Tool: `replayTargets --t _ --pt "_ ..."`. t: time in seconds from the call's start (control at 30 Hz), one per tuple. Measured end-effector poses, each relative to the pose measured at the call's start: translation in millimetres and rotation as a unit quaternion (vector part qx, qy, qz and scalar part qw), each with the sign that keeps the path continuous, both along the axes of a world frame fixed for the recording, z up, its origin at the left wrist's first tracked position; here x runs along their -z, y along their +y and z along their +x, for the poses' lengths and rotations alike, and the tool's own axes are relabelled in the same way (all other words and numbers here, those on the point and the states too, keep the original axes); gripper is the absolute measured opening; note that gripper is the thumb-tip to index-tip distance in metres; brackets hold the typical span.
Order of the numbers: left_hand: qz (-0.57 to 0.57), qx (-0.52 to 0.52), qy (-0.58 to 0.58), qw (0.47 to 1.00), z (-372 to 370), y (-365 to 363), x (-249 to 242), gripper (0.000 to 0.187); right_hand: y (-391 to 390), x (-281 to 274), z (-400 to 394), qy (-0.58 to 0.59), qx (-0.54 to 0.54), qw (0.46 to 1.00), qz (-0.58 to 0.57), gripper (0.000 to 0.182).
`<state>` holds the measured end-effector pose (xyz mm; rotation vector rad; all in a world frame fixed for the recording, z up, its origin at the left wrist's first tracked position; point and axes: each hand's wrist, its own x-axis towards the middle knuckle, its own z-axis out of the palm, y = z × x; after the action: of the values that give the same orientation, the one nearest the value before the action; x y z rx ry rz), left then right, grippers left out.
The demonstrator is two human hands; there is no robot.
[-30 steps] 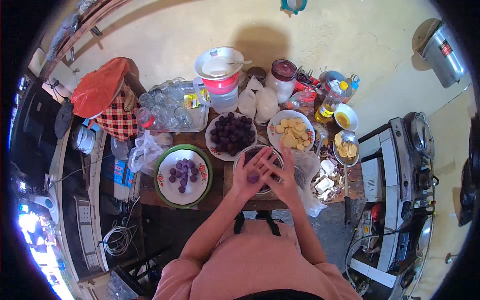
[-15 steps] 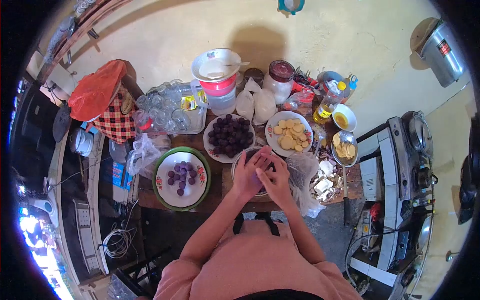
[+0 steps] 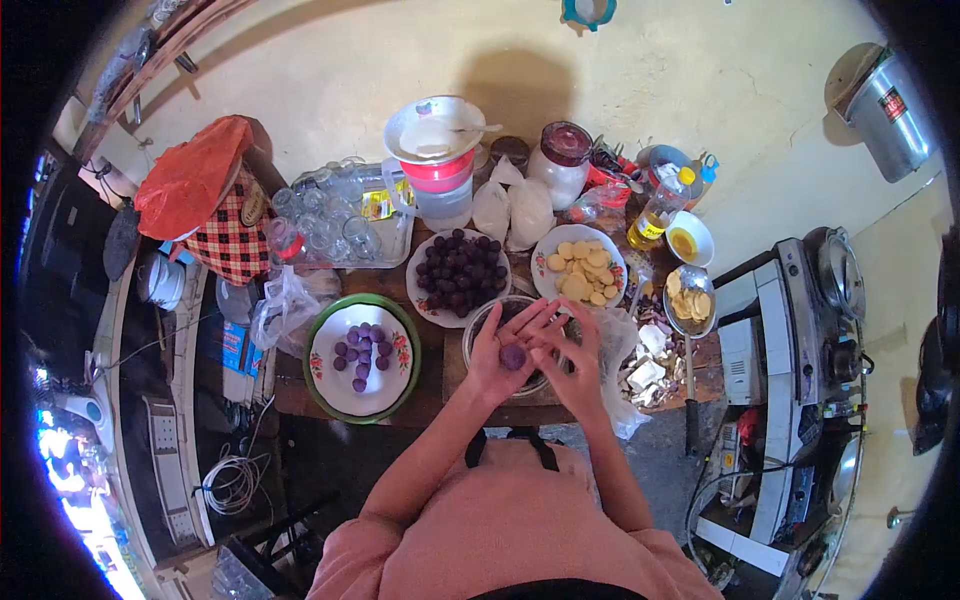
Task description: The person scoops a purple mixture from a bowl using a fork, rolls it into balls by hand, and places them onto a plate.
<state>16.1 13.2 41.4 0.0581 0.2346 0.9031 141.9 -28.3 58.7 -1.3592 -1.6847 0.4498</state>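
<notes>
A round purple ball [image 3: 513, 357] rests on the upturned palm of my left hand [image 3: 492, 362], whose fingers are spread. My right hand [image 3: 568, 358] is beside it with its fingers apart, the fingertips close to the ball and the left fingers. Both hands are over a metal bowl [image 3: 470, 345], whose contents are mostly hidden. To the left, a white floral plate [image 3: 345, 393] in a green-rimmed basin holds several purple balls. Behind my hands are a plate of dark purple balls [image 3: 460, 272] and a plate of pale yellow rounds [image 3: 580, 268].
Glass jars [image 3: 320, 225] stand on a tray at the back left. A pitcher [image 3: 442, 200] carries a strainer and bowl. White bags [image 3: 528, 212], an oil bottle [image 3: 655, 215], a long-handled pan [image 3: 690, 300] and a plastic bag [image 3: 605, 365] are rightward. A stove [image 3: 815, 310] is far right.
My hands were cupped together with no ball visible. They have come apart, the right hand shifting slightly right, and the purple ball now shows on my left palm.
</notes>
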Motion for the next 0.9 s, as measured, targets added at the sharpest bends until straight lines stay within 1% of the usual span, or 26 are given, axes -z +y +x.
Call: replayTargets --t 0.1,0.23,0.43,0.53,0.63,0.73,0.9 --pt "-0.013 0.016 0.018 1.0 0.2 0.9 1.5 0.062 -7.3 4.6 -9.4 -0.015 0.008 1.0 0.021 0.024" --pt "0.026 0.012 0.046 0.999 2.9 1.3 3.3 0.064 -5.2 13.1 -18.8 -0.026 0.046 0.997 0.06 0.024" --pt "0.026 -0.002 0.056 0.998 4.6 -2.1 8.0 0.064 -3.3 28.5 -15.8 -0.032 0.021 0.997 0.071 0.024" --pt "0.004 -0.015 0.059 0.998 2.0 -1.3 5.0 0.063 -4.4 27.6 -9.9 0.111 0.034 0.992 -0.038 0.025" --pt "-0.01 -0.026 0.058 0.998 0.9 -1.8 0.1 0.062 0.7 11.6 -0.9 0.172 0.048 0.983 -0.046 0.028" --pt "-0.029 -0.021 0.068 0.997 3.1 -2.7 8.1 0.06 2.1 13.4 4.0 0.013 0.005 1.0 -0.012 0.03" --pt "-0.034 -0.014 0.134 0.99 1.7 -6.6 1.0 0.06 -2.0 22.1 -5.2 -0.021 -0.018 1.0 -0.011 0.032"
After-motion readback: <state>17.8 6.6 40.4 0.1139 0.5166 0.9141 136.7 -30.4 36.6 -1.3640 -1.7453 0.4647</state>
